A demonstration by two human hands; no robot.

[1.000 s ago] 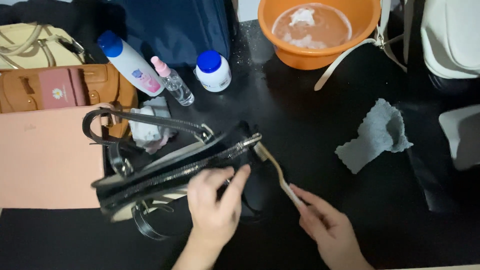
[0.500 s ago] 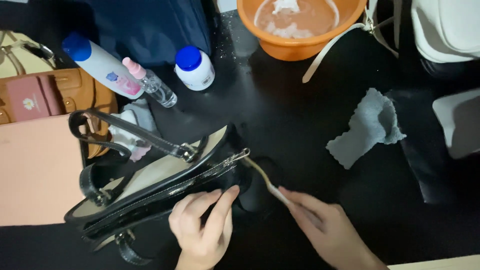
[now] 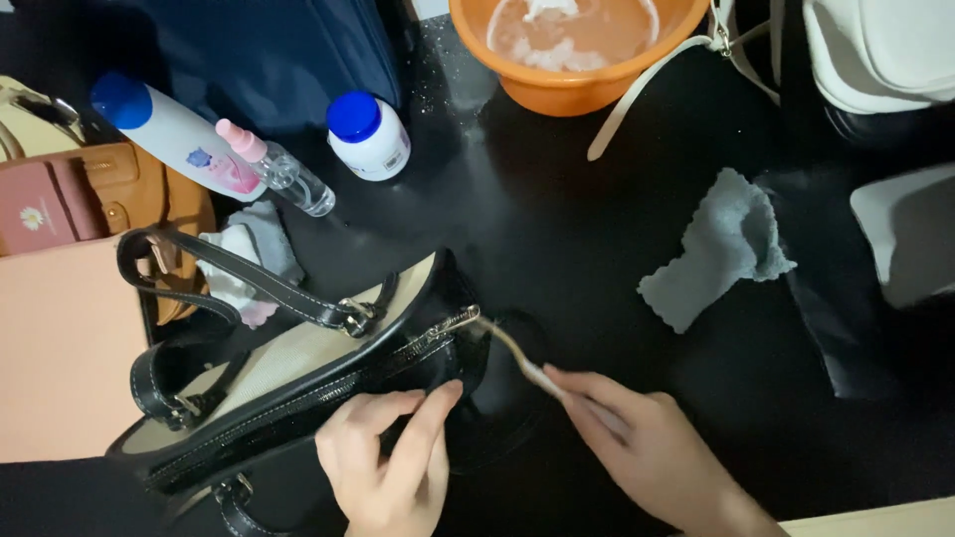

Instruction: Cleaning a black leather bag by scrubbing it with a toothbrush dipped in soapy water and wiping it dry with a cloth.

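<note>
Black tabletop (image 3: 577, 249) fills the view, and its dark gloss swallows the edges of the black handbag (image 3: 298, 398), so we cannot tell where the bag's right end stops. Several things are cut off by the frame: a navy bag (image 3: 288, 50) at the top, an orange basin (image 3: 572, 50) of cloudy water, a white bag (image 3: 885, 50) at the upper right, and a tan bag (image 3: 129, 189) and a pink flat sheet (image 3: 60, 348) on the left.

Our left hand (image 3: 383, 462) presses on the handbag's zipped top edge, fingers spread narrowly along it and holding it down; the bag lies under and to the left of those fingers. Our right hand (image 3: 647, 452) pinches the handle of a small brush (image 3: 517, 356); the brush runs up and left from the fingertips to the zipper's end, its head blurred.

Beyond the right fingers lies a grey cloth (image 3: 716, 249), well apart. Beyond the left fingers lie a crumpled rag (image 3: 249, 259), a white bottle with a blue cap (image 3: 169, 134), a white jar (image 3: 368, 134) and a small clear spray bottle (image 3: 279, 169).
</note>
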